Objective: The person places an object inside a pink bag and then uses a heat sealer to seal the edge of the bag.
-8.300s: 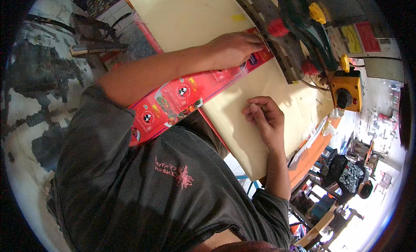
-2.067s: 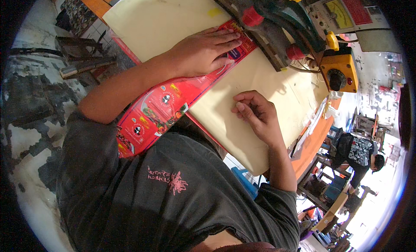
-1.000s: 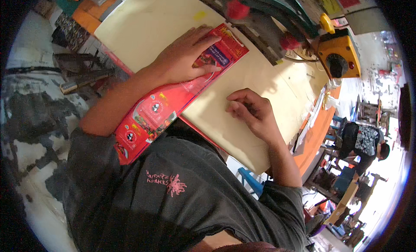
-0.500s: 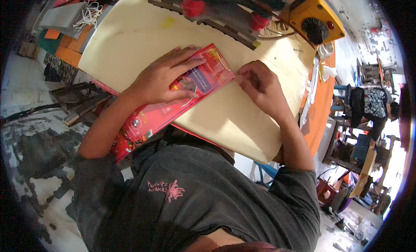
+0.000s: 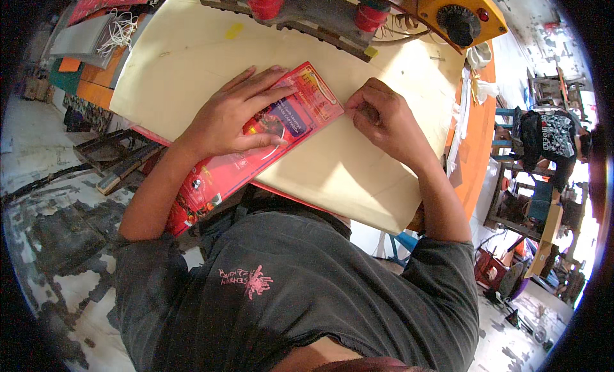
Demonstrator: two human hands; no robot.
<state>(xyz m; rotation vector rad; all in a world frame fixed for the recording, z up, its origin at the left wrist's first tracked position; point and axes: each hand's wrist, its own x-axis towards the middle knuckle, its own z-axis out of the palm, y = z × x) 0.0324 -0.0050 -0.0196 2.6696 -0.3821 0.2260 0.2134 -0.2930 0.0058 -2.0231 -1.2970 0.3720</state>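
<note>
A long, glossy red printed sheet (image 5: 217,180) with food pictures lies slantwise on the cream tabletop, its lower left end reaching past the near edge. My left hand (image 5: 233,116) rests flat across it, fingers spread and thumb out to the side. At the sheet's right corner, my right hand (image 5: 380,119) is closed in a pinch. Its thumb and forefinger meet on that corner; the other fingers are curled in, and the exact grip is partly hidden.
Beyond the sheet stands a dark metal bar device (image 5: 288,20) with red knobs, beside a yellow box (image 5: 460,17) with a black dial. A grey stack (image 5: 83,36) and white strings (image 5: 118,33) are at far left. Another person (image 5: 553,145) is at far right.
The view has shifted slightly, so the bar device and yellow box sit higher. Both hands keep their places on the sheet, the right one turned a little at the corner.
</note>
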